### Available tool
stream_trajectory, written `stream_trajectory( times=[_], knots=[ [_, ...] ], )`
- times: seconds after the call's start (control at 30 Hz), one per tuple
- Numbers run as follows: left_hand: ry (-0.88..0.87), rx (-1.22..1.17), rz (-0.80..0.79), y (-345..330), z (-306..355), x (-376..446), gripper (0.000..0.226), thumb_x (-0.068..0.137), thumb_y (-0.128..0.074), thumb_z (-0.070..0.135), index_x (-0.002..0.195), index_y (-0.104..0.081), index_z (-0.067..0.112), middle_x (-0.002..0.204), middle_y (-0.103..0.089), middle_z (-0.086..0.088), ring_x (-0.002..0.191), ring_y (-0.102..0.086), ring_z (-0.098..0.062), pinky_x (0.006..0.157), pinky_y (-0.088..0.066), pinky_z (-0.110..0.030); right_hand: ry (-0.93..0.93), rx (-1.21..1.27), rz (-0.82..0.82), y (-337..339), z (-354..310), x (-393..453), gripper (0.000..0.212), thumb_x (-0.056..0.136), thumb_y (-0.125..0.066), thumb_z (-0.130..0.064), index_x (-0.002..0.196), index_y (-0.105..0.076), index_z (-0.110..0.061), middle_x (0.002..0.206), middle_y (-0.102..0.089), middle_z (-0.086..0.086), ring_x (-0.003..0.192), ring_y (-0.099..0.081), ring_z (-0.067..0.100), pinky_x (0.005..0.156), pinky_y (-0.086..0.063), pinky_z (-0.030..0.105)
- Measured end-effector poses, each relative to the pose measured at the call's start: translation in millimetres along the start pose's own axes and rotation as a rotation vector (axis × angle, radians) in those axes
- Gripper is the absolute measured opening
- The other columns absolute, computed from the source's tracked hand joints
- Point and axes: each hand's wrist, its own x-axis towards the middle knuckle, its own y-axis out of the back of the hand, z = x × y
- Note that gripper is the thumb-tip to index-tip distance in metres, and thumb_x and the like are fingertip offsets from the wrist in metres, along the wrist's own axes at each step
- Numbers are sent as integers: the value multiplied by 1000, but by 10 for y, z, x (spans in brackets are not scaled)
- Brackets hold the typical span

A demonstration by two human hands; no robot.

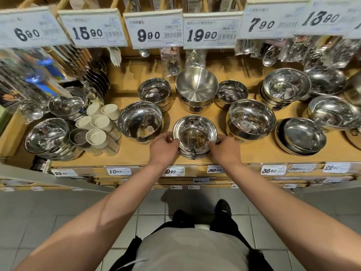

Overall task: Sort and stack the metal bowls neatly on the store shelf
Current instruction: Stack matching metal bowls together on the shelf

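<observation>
A stack of small shiny metal bowls (194, 133) stands near the front edge of the wooden shelf (254, 151), in the middle. My left hand (163, 148) grips the stack's left side, thumb at the rim. My right hand (224, 148) grips its right side in the same way. Larger metal bowls stand around it: one to the left (140, 121), one to the right (251, 120), and a matte stack behind (196, 87).
More bowl stacks fill the shelf's right (301, 135) and left (47, 136) ends. White-lidded shaker jars (97, 126) lie left of centre. Price tags (152, 29) and bagged spoons (269, 53) hang above the back row. Grey floor tiles lie below.
</observation>
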Motion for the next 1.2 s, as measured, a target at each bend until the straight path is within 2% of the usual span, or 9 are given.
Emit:
stream_trajectory(
  times=[0.07,0.23,0.3,0.37,0.5,0.73,0.93,1.03,1.2],
  knots=[
    [0,6,3,9,11,0,27,96,-65,15,123,-66,14,95,-68,6,81,-69,-7,73,-62,-23,2,8,12,-7,8,3,17,96,-62,-16,99,-75,-5,88,-72,11,81,-59,25,67,-36,29],
    [-38,105,-7,3,13,12,22,96,-63,19,116,-71,17,98,-64,6,108,-66,-26,99,-56,-45,-6,36,6,-11,5,28,14,94,-63,-15,94,-71,-4,83,-66,8,81,-60,27,65,-36,31],
    [-54,148,1,-3,7,12,10,96,-61,20,96,-69,26,89,-58,12,108,-64,-29,99,-55,-47,-4,44,-7,-12,9,41,13,93,-63,-15,93,-70,-3,85,-66,9,81,-59,27,65,-36,31],
    [-66,158,9,-8,5,5,26,96,-60,19,76,-58,35,82,-54,17,105,-66,-30,98,-55,-48,7,39,-11,-14,11,46,11,93,-64,-15,90,-68,-4,83,-65,8,79,-56,26,63,-34,32],
    [-40,116,6,-23,-3,20,15,96,-59,24,106,-69,29,96,-67,10,118,-61,-28,104,-51,-47,15,43,-9,-19,18,55,9,93,-64,-14,85,-65,-10,81,-64,7,77,-55,24,54,-34,30],
    [-4,0,-10,-32,-3,27,19,95,-61,22,113,-66,25,105,-70,4,104,-70,-23,98,-57,-44,-23,72,-25,-18,7,72,13,93,-63,-16,95,-70,-5,92,-69,11,84,-59,26,61,-36,32],
    [54,-105,1,-49,7,30,15,96,-62,15,102,-62,29,99,-63,11,78,-71,-7,54,-54,-13,-27,48,-20,-25,9,97,19,95,-63,-18,106,-70,-4,102,-71,13,96,-63,30,72,-39,30],
    [62,-134,5,-60,32,27,27,96,-62,14,86,-60,38,102,-64,7,79,-74,-12,66,-63,-26,-23,39,-14,-32,10,95,20,96,-63,-18,106,-70,-3,104,-71,14,98,-63,32,73,-40,30],
    [120,-192,23,-65,49,25,19,96,-63,15,101,-65,34,126,-64,-5,87,-76,-21,78,-65,-42,-20,34,-11,-27,7,92,18,95,-62,-18,103,-69,-4,100,-70,12,91,-61,28,72,-39,30]
  ],
)
